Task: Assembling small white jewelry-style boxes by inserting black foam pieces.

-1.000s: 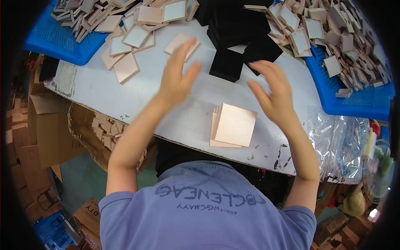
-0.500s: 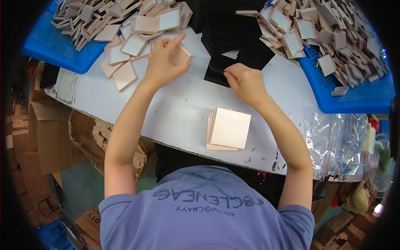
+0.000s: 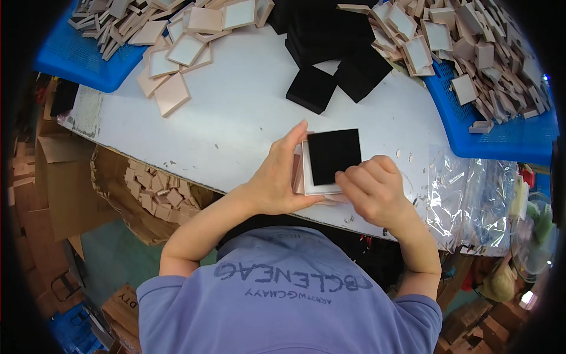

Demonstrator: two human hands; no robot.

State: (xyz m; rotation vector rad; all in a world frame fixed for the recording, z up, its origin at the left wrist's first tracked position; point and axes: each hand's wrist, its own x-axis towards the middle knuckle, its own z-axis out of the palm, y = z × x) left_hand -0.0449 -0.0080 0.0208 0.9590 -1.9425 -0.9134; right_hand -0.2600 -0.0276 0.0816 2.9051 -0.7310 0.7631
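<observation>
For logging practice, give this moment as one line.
left hand: around pale-pink square box; right hand: touching square black pad; pad: over box's white inside

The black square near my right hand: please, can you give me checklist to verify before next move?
1. Left hand beside the pale tray: ok, it cups the left side.
2. Right hand at the black square: ok, fingertips at its near right corner.
3. Square centred over tray: not ok, white shows along the left and near edges.
4. Square seated flat inside: cannot tell from this view.
5. More black pieces nearby: ok, they lie on the table beyond the hands.
</observation>
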